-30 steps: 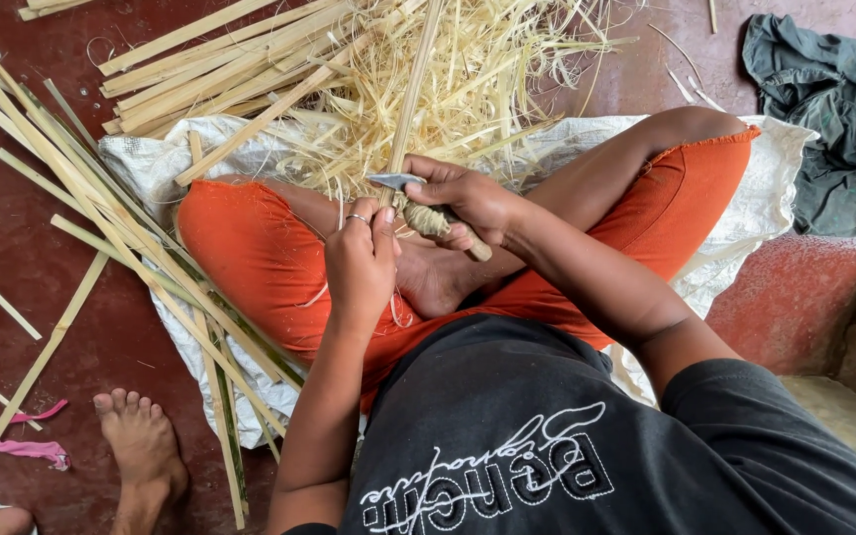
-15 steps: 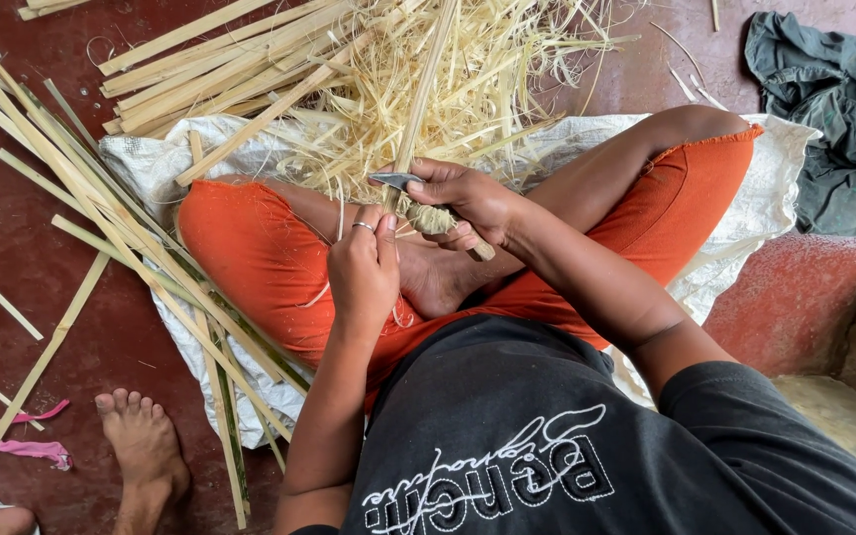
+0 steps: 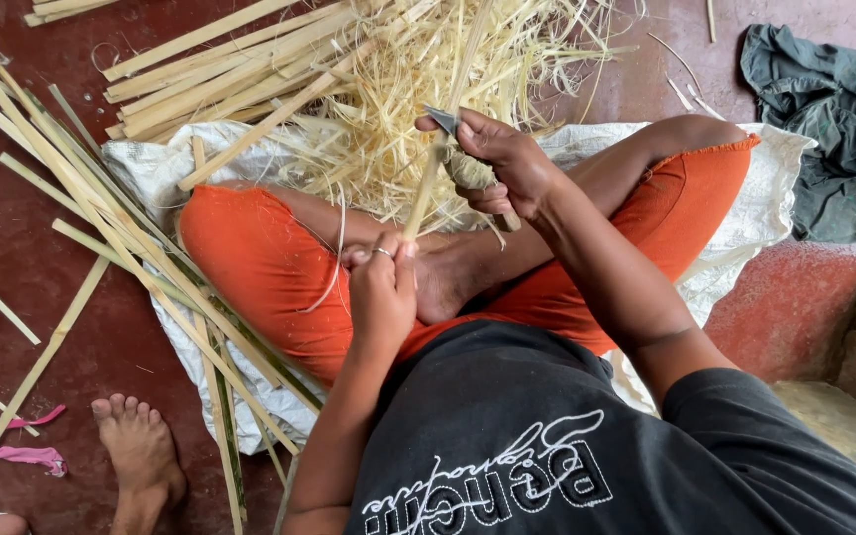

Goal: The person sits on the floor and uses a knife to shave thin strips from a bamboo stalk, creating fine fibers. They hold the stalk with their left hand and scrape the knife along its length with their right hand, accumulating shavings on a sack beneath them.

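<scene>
- My left hand (image 3: 383,287): closed in a pinch, thumb and fingers gripping the lower end of a thin bamboo strip (image 3: 438,149); a ring shows on one finger. It sits over my crossed legs, just above my bare foot.
- My right hand (image 3: 502,163): wrapped shut around a knife (image 3: 458,149) with a cloth-bound handle; the grey blade shows past the thumb and lies against the strip, higher up than my left hand.
- Bamboo strip: one piece, pale yellow, running from my left hand up past the blade towards the far edge of the floor, slightly tilted.
- Shavings (image 3: 418,89): a loose heap of pale, curly bamboo fibre, lying in front of my knees, partly on the sack.
- White woven sack (image 3: 151,168): spread on the floor under me, its edges out beyond both knees.
- Split bamboo slats (image 3: 220,69): a bundle at the far edge of the floor, beside the shavings; further long slats (image 3: 101,228) lie slantwise along my left side, crossing the sack's edge.
- Floor (image 3: 12,248): dark red, carrying a few stray slats.
- Grey-green cloth (image 3: 824,129): crumpled, at the far right corner of the floor.
- Pink scrap (image 3: 22,451): near left edge of the floor.
- Another person's bare foot (image 3: 136,451): near left corner, beside the pink scrap.
</scene>
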